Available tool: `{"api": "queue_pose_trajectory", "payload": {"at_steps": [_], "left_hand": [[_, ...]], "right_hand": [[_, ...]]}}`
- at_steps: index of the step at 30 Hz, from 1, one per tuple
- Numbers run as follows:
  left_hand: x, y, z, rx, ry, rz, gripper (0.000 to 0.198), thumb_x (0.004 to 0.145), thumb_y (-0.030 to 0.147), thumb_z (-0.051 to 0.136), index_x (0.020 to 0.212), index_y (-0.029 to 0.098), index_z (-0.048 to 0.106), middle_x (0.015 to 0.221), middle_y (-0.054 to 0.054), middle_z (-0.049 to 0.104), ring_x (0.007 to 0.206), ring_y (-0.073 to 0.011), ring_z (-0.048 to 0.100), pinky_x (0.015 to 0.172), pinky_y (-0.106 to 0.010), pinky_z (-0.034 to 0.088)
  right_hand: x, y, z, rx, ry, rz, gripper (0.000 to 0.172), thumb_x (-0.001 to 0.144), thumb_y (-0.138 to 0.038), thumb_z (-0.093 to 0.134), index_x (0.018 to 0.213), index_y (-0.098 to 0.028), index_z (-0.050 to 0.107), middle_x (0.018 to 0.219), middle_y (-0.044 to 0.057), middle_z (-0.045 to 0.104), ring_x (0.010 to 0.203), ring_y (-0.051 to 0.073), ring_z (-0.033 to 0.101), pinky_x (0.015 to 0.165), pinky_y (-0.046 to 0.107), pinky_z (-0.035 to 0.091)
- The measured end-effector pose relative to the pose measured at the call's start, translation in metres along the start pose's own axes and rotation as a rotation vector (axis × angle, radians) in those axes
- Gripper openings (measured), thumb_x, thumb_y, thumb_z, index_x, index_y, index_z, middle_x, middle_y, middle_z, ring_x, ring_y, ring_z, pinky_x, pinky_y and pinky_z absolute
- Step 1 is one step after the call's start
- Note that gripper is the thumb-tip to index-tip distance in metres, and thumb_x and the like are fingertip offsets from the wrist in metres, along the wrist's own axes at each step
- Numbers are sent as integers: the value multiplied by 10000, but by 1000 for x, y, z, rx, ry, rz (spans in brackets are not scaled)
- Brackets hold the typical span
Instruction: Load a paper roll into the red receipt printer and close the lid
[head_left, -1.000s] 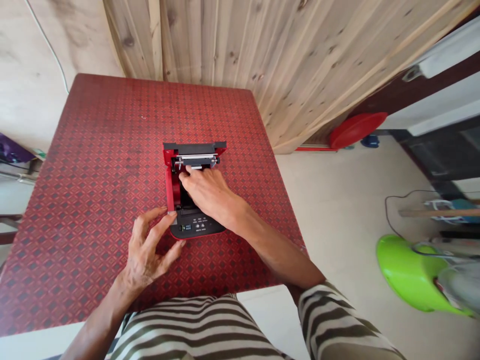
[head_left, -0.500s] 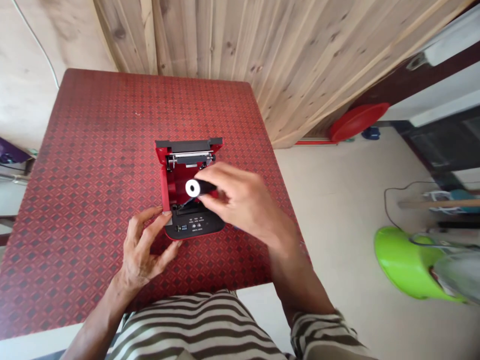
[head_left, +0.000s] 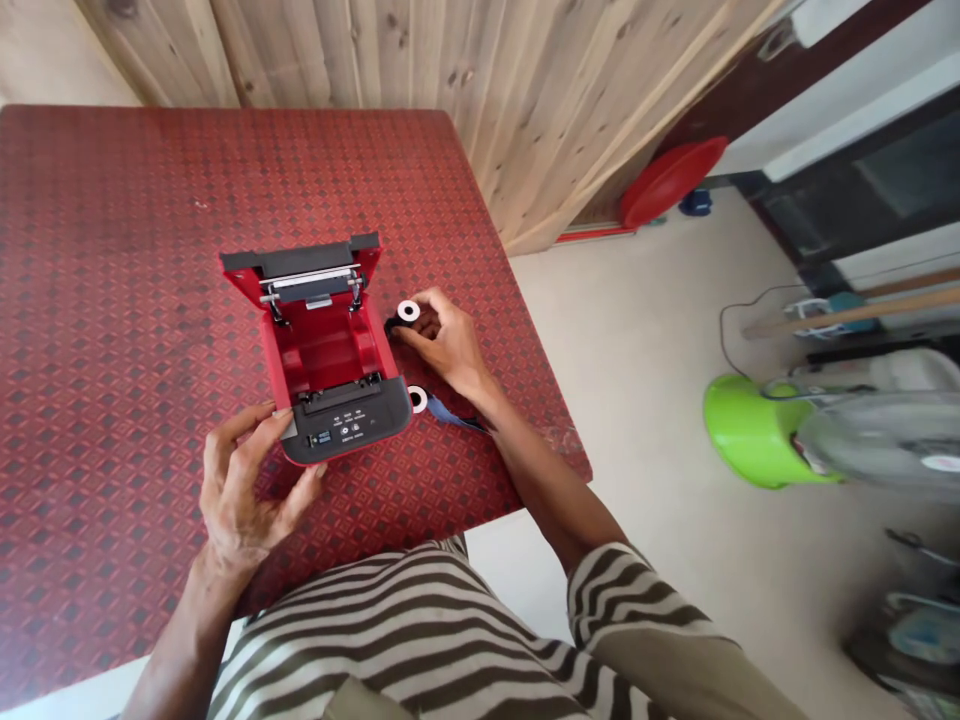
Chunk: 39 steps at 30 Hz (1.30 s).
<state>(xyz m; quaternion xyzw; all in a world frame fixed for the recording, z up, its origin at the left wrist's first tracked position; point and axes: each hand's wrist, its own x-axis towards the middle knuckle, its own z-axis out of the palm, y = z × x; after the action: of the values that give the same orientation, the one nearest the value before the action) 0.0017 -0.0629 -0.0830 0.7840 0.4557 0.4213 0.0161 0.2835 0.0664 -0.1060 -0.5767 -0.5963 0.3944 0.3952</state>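
Observation:
A small red-and-black label printer (head_left: 349, 418) rests on the table with its lid (head_left: 315, 262) raised. Its red inner bay holds no roll. My left hand (head_left: 244, 490) grips the front left corner, fingers on the top edge and thumb at the front. Just right of the printer, my right hand (head_left: 450, 345) is closed around a small roll with a white ring-shaped end (head_left: 408, 311); a dark part shows beside it. Closer to me, a second white-ended roll (head_left: 418, 399) sits against the printer's right side. A bluish strip (head_left: 448, 412) runs from it towards my right forearm.
The table (head_left: 135, 300) has a red patterned cover and ends at the right above a pale floor (head_left: 630, 330). A wooden plank wall (head_left: 360, 50) stands behind it. On the floor are a green bucket-like container (head_left: 739, 430) and a red basin (head_left: 671, 180).
My right hand has moved out of the printer's bay to the table at its right, taking the roll along. The bay now shows fully. My left hand stays on the corner; the view has shifted.

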Motion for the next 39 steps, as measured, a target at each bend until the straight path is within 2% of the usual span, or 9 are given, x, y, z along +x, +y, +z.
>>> {"api": "queue_pose_trajectory", "payload": {"at_steps": [6, 11, 16, 20, 24, 27, 31, 36, 39], "left_hand": [[2, 0, -2, 18, -7, 7, 729, 889, 291, 856, 1547, 214, 551, 1282, -139, 688, 1137, -270, 680, 942, -401, 597], [2, 0, -3, 21, -39, -15, 755, 892, 273, 851, 1574, 235, 528, 1287, -151, 684, 1152, -281, 678, 938, -436, 605], [0, -2, -1, 44, -33, -6, 751, 893, 321, 849, 1568, 274, 522, 1257, -120, 701, 1143, -279, 687, 938, -443, 612], [0, -1, 0, 35, -5, -11, 694, 907, 353, 838, 1530, 232, 556, 1265, -127, 699, 1131, -268, 693, 940, -410, 613], [-1, 1, 0, -20, -8, -27, 679, 910, 338, 839, 1515, 197, 566, 1305, -148, 686, 1156, -265, 698, 966, -394, 616], [-2, 2, -1, -37, -19, -57, 675, 924, 343, 825, 1528, 215, 553, 1332, -149, 683, 1171, -271, 702, 943, -391, 625], [-4, 3, -2, -39, -43, -79, 672, 935, 340, 814, 1539, 228, 542, 1338, -146, 682, 1175, -267, 705, 969, -391, 629], [-9, 3, -3, -37, -72, -98, 677, 955, 354, 791, 1564, 255, 511, 1351, -130, 666, 1198, -254, 695, 1022, -379, 613], [-12, 3, -3, -39, -96, -116, 660, 971, 353, 767, 1565, 236, 504, 1387, -152, 645, 1231, -270, 684, 1044, -396, 602]], "right_hand": [[-16, -1, -29, -1, -46, -7, 424, 787, -282, 849, 1165, -228, 665, 901, -17, 731, 738, 159, 652, 697, 318, 501], [-58, -4, -61, -152, -242, -48, 154, 889, -219, 786, 1043, -212, 791, 893, 14, 760, 715, 151, 651, 710, 321, 520], [-78, -9, -43, -127, -357, -193, 322, 928, -145, 746, 1228, -256, 788, 1249, 74, 790, 1038, 205, 726, 933, 386, 568], [-80, -9, -32, -113, -338, -224, 189, 977, -223, 762, 1164, -233, 789, 1077, 58, 805, 918, 192, 709, 845, 358, 563], [-81, -39, -56, -148, -290, -236, 243, 986, -310, 789, 1215, -237, 752, 1025, 37, 753, 809, 172, 663, 731, 325, 540], [-75, -83, -67, -250, -312, -392, 374, 1045, -323, 709, 1414, -275, 662, 1221, 76, 747, 1062, 236, 711, 911, 401, 590], [-55, -129, -34, -600, -355, -630, 351, 1061, -182, 634, 1407, -241, 648, 1304, 98, 749, 1212, 283, 682, 1114, 507, 548], [-30, -140, 24, -1038, -511, -530, 222, 1022, -44, 599, 1142, -156, 749, 1058, 117, 779, 928, 256, 741, 735, 362, 541], [-18, -138, 39, -1118, -575, -465, 247, 1045, -53, 562, 1143, -154, 765, 1061, 128, 796, 823, 230, 745, 658, 349, 468]]}}
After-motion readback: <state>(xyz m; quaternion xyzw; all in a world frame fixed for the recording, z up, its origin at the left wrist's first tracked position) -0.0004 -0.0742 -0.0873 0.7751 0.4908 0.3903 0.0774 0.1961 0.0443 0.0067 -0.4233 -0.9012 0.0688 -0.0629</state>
